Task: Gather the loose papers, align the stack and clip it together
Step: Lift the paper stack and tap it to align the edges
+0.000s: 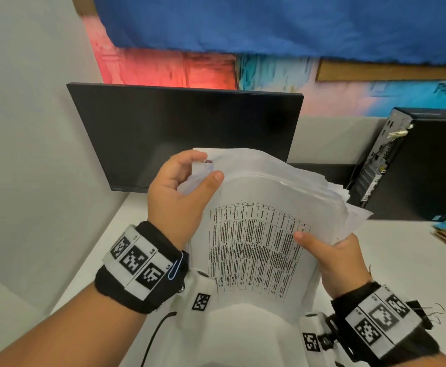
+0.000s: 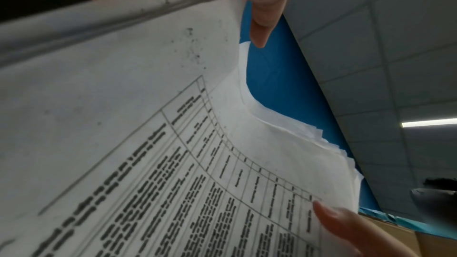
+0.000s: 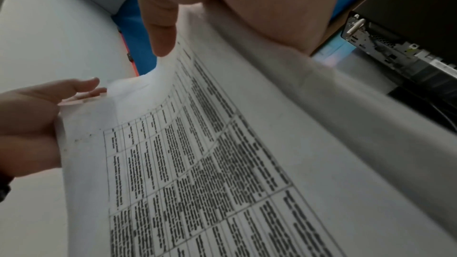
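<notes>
Left hand (image 1: 175,197) grip pinches the paper stack (image 1: 259,234) at its far left corner; right hand (image 1: 333,258) grips the right edge. Stack held above the worktop (image 1: 402,260), far edges fanned. Step: aligning. Next, likely: square the edges, then clip.

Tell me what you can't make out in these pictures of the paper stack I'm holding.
- Table text on the white printed paper stack: blurred in all three views, unreadable.
- Stack's bottom edge: head view, hidden behind the white chest rig.
- Left hand fingers behind the sheets: hidden by paper.
- Right hand fingers: likewise hidden.
- Black computer tower: cut off by the right edge.
</notes>
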`<action>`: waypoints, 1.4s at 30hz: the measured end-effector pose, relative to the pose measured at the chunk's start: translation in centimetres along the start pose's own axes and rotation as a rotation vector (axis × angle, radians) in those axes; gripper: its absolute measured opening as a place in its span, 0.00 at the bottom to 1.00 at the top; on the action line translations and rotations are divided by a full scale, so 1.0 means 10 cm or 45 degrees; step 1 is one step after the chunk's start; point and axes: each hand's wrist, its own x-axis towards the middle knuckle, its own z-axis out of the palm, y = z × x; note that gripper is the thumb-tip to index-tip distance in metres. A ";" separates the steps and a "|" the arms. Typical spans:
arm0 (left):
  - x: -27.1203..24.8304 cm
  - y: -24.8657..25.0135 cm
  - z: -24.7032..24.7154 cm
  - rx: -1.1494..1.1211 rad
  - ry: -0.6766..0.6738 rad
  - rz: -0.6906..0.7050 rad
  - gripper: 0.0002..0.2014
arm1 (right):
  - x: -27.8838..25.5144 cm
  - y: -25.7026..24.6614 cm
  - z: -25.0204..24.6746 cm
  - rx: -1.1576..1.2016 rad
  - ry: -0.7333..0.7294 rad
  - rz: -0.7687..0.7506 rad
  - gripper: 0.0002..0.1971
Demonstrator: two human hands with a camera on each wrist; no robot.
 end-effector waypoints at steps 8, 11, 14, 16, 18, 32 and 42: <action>0.10 -0.05 0.04 0.142 0.144 -0.002 0.14 | 0.04 0.08 -0.06 0.073 -0.076 0.008 0.20; 0.12 -0.05 0.00 -0.183 0.161 -0.170 0.11 | 0.05 0.11 -0.08 0.031 0.036 0.033 0.15; 0.12 -0.09 -0.06 -0.322 0.011 -0.156 0.05 | 0.06 0.12 -0.05 -0.039 0.173 0.053 0.09; 0.14 -0.20 -0.13 -0.327 -0.169 -0.078 0.29 | 0.06 0.08 -0.01 -0.051 0.225 0.076 0.06; 0.12 -0.30 -0.22 -0.215 -0.311 -0.099 0.51 | 0.07 0.03 -0.01 0.005 0.235 0.064 0.14; -0.42 -0.58 -0.12 0.078 -0.190 -0.409 0.10 | 0.08 0.10 -0.08 0.119 0.087 -0.009 0.33; -0.11 -0.11 -0.13 -0.282 -0.242 -0.060 0.15 | 0.16 -0.13 -0.13 0.176 -0.027 -0.133 0.29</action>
